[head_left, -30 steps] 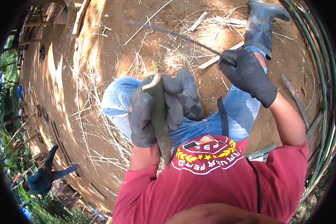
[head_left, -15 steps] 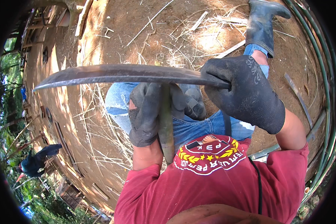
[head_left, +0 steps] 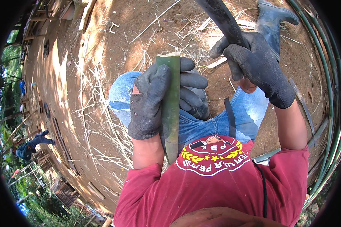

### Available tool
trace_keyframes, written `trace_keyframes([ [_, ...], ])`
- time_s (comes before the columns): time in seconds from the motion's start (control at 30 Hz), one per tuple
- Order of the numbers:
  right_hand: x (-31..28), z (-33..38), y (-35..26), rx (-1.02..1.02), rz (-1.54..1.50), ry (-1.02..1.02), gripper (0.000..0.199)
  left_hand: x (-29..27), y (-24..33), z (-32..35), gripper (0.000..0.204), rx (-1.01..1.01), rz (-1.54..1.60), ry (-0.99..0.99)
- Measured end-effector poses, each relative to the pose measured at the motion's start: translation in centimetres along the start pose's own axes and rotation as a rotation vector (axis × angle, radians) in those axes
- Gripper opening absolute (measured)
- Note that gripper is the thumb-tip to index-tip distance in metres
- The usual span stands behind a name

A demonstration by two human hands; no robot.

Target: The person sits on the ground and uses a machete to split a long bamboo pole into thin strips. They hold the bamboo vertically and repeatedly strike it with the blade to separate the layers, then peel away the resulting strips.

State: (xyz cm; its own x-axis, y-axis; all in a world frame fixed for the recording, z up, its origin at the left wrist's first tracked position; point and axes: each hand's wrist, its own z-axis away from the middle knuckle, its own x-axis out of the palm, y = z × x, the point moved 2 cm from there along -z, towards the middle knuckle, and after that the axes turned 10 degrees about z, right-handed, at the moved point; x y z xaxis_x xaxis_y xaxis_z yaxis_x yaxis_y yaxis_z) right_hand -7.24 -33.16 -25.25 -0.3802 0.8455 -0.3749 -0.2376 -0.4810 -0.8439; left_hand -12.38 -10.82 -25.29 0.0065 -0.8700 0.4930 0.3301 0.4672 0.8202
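In a dark rubber-coated glove, my left hand (head_left: 153, 98) is wrapped round a green bamboo piece (head_left: 171, 102). The bamboo points away from me, its pale cut end at the top and its near end against my shirt. My gloved right hand (head_left: 254, 64) holds a machete (head_left: 225, 22) by its handle end. The dark blade slants up and to the left, leaving the picture at the top edge, apart from the bamboo. The handle is partly covered by my fingers, with its brown rounded butt showing below them.
Several long green bamboo poles (head_left: 329, 75) lie along the right side. Pale shavings (head_left: 98, 125) litter the brown dirt to my left. My rubber boot (head_left: 271, 26) is stretched out at the upper right. Another person (head_left: 30, 145) is far off at the left.
The machete has swung from lying level across the bamboo's end to slanting up at the upper right. The bamboo's cut end now shows, and my left fingers have loosened and spread somewhat around it.
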Motion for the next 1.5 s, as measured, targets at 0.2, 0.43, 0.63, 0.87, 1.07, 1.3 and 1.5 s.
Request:
trace_keyframes([
  [0.2, 1.2, 0.7, 0.2, -0.239, 0.163, 0.097, 0.020, 0.0, 0.1, -0.1, 0.052, 0.048, -0.133, -0.009],
  [0.43, 2.4, 2.1, -0.6, -0.452, 0.327, 0.172, 0.014, 1.9, -0.2, 1.3, 0.057, 0.026, -0.123, 0.119],
  [0.63, 1.4, 4.0, -1.4, -0.429, 0.317, 0.064, 0.012, 2.8, 0.1, 2.0, 0.036, 0.037, -0.137, -0.044],
  [0.87, 1.1, 5.4, -2.5, -0.533, 0.368, 0.095, 0.009, 3.9, -1.7, 2.5, 0.016, 0.220, -0.212, -0.038],
  [1.07, 0.6, 5.6, -2.2, -0.601, 0.468, 0.138, 0.012, 4.3, -2.8, 2.4, 0.015, 0.477, -0.730, -0.031],
  [1.3, -0.5, 5.1, -1.5, -0.654, 0.604, 0.092, 0.015, 5.0, -3.3, 3.5, 0.023, 0.464, -0.894, 0.005],
  [1.5, -0.9, 4.2, -0.6, -0.664, 0.564, 0.018, 0.017, 4.7, -3.6, 3.0, 0.022, 0.518, -0.993, -0.029],
])
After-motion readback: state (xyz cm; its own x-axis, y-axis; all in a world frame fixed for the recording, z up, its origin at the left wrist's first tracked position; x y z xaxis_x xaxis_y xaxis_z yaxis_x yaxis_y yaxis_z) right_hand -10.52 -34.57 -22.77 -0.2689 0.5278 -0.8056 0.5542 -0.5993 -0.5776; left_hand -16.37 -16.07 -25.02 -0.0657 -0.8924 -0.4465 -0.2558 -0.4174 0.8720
